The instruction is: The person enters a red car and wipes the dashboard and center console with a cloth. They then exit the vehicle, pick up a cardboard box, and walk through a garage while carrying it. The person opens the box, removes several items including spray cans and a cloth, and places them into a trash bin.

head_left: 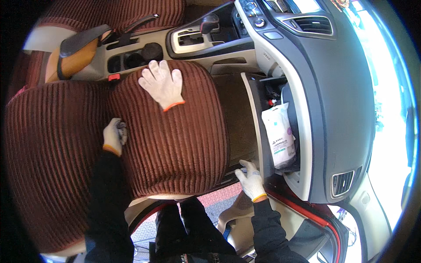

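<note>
My left hand (115, 133), in a white knitted glove with a yellow cuff, rests on the ribbed brown seat cover (175, 140) near where the backrest meets the cushion. Its fingers are curled in, and nothing shows in them. A loose white work glove (162, 83) with an orange cuff lies spread on the cushion, farther off. My right hand (251, 180), gloved the same way, is open beside the near end of the lowered glove box (258, 127); whether it touches the lid I cannot tell. Inside the glove box lies a white soft packet (279, 136).
Beyond the seat runs the centre console with a gear lever (209, 24), a handbrake (140, 23) and cup holders (131, 59). The dashboard (337, 96) curves along the right. The red-edged door frame (302, 212) and open door panel (245, 219) are near me.
</note>
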A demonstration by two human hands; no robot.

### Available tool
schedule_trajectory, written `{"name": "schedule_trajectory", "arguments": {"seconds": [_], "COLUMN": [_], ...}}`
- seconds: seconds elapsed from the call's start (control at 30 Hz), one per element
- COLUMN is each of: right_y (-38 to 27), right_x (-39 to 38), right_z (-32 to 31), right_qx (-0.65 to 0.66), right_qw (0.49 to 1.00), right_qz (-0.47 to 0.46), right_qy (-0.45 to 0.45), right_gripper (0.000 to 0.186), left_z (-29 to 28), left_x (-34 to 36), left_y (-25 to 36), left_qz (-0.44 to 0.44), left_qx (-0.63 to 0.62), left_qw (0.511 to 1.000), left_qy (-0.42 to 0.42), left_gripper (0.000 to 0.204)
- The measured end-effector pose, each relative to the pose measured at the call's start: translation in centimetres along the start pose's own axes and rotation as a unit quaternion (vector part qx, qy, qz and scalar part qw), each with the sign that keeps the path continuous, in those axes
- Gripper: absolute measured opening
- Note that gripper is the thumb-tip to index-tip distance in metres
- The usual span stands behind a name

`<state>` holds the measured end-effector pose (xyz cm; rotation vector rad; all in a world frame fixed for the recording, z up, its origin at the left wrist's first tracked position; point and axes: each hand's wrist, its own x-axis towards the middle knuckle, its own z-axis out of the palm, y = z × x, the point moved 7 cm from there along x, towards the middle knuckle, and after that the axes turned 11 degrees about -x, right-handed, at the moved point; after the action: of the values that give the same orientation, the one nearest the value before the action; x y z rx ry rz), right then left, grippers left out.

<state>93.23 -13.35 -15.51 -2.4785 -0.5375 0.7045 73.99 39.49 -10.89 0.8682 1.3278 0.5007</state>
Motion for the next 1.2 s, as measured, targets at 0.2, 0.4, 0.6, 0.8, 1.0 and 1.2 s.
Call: {"name": "schedule_trajectory", "arguments": {"seconds": [0.2, 0.4, 0.6, 0.8, 1.0, 1.2], "right_y": [0.6, 1.4, 1.4, 1.4, 4.8, -1.8], "right_x": [-0.1, 0.4, 0.5, -0.8, -1.7, 1.5], "right_z": [0.2, 1.7, 2.7, -3.7, -10.3, -11.2], "right_qx": [-0.009, -0.003, 0.042, 0.045, 0.116, 0.029], "right_qw": [0.999, 1.000, 0.999, 0.984, 0.941, 0.955], "right_qz": [-0.019, -0.023, 0.013, 0.043, 0.079, 0.028], "right_qy": [0.044, 0.008, 0.031, 0.168, 0.307, 0.294], "right_gripper": [0.053, 0.051, 0.061, 0.065, 0.046, 0.033], "left_z": [13.5, 32.0, 37.8, 20.1, 1.4, -0.3], "left_x": [-9.5, -18.5, -20.0, -10.1, -0.2, 3.6], "left_y": [-4.4, -9.2, -8.8, -6.4, 1.6, -1.0], "left_qz": [0.003, 0.006, 0.212, 0.044, 0.022, 0.145], "left_qx": [-0.106, -0.041, 0.085, -0.001, 0.007, 0.004], "left_qw": [0.930, 0.852, 0.855, 0.939, 0.999, 0.983], "left_qy": [-0.351, -0.522, -0.466, -0.342, 0.039, 0.110], "left_gripper": [0.030, 0.046, 0.056, 0.021, 0.040, 0.054]}}
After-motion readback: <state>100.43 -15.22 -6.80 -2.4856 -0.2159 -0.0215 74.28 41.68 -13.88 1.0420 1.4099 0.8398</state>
